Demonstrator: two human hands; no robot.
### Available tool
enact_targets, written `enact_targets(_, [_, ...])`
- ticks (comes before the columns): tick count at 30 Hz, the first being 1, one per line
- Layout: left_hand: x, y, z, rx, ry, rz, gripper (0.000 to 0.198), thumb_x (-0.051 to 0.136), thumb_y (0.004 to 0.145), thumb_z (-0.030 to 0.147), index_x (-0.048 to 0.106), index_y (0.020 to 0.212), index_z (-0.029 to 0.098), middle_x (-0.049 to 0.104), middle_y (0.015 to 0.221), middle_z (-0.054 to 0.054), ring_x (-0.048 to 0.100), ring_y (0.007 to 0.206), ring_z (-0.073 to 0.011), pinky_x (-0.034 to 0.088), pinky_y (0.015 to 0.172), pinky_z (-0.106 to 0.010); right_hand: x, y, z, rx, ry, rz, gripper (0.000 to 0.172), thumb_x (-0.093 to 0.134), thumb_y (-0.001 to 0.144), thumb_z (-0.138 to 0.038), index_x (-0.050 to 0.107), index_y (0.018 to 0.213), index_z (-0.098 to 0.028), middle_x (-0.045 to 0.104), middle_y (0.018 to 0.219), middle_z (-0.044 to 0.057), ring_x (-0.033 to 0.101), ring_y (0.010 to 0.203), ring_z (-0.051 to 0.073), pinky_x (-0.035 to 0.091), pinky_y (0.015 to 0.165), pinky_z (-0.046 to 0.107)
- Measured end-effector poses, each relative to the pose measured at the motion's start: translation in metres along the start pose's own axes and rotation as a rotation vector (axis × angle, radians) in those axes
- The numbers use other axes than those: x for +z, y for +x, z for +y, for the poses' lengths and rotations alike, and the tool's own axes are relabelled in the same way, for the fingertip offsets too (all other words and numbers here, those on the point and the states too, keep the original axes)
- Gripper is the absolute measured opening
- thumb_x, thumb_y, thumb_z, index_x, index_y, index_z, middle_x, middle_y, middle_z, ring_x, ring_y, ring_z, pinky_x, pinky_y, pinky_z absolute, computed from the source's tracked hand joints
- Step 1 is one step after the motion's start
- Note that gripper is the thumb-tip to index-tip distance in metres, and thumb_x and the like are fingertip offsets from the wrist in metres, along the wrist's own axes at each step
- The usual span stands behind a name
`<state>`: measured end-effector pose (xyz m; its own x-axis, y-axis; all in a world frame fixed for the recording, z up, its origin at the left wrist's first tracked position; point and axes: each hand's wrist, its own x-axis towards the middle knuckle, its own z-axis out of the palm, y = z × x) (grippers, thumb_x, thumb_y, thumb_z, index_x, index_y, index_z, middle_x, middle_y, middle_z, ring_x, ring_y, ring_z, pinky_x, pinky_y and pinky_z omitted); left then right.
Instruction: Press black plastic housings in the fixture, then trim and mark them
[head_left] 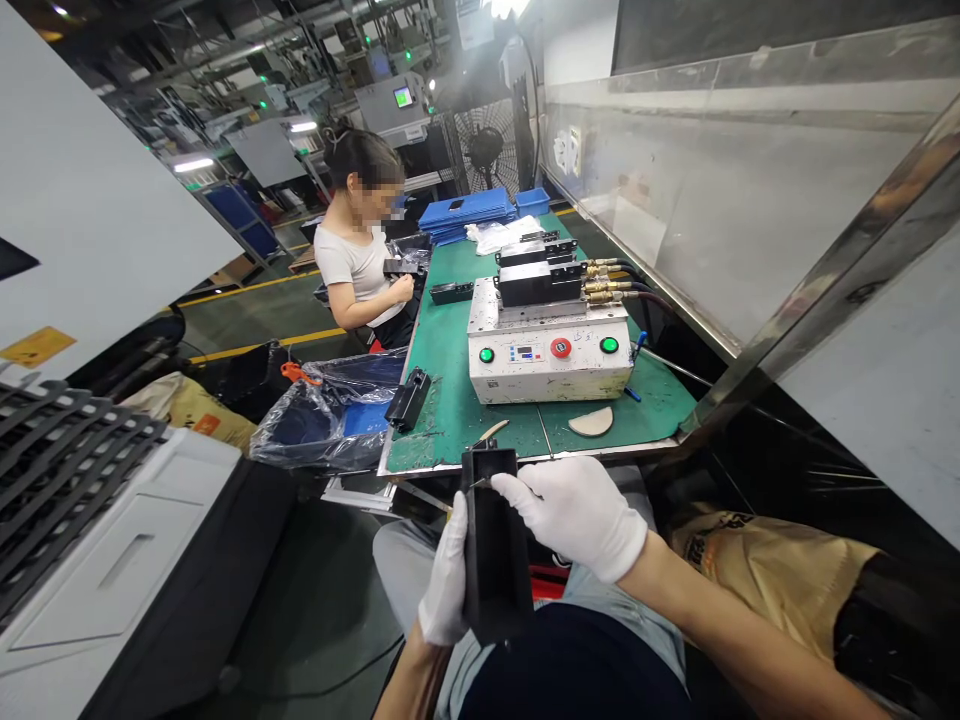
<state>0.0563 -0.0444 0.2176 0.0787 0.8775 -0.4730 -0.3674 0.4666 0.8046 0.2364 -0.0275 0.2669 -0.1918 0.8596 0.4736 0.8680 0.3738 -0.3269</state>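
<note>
Both my hands wear white gloves. My left hand (446,580) is wrapped round the side of a black oblong plastic part (495,545), holding it upright over my lap. My right hand (577,512) is closed on a thin metal blade (480,483) whose tip rests at the top edge of the black part. The part's lower end is just above my knees.
A green-topped bench (450,400) carries a white machine (551,355) with two green buttons and a red one, another black part (407,400), and small tools. A co-worker (360,255) sits at the bench's left. Plastic-lined bin (330,415) at left; blue trays (465,215) behind.
</note>
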Motion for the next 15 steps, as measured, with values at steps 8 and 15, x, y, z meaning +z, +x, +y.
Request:
enact_targets(8, [0.008,0.003,0.015,-0.117,-0.079,-0.027,0.064,0.075,0.080,0.072,0.080,0.103,0.012,0.079,0.096,-0.014,0.073,0.107,-0.0339,0.060,0.102,-0.045,0.008,-0.021,-0.013,-0.072,0.026,-0.048,0.060,0.045,0.110,-0.044,0.066,0.059,-0.020,0.064,0.051,0.002,0.051,0.046,0.012,0.014,0.054,0.036])
enact_targets(15, [0.013,0.007,0.025,-0.116,-0.079,0.182,0.054,0.079,0.081,0.065,0.079,0.097,0.014,0.077,0.079,-0.006,0.076,0.086,-0.0238,0.063,0.090,-0.031,0.006,-0.033,-0.027,-0.050,0.039,-0.122,0.057,0.045,0.110,-0.041,0.066,0.062,-0.019,0.066,0.055,0.001,0.055,0.047,0.013,0.012,0.055,0.036])
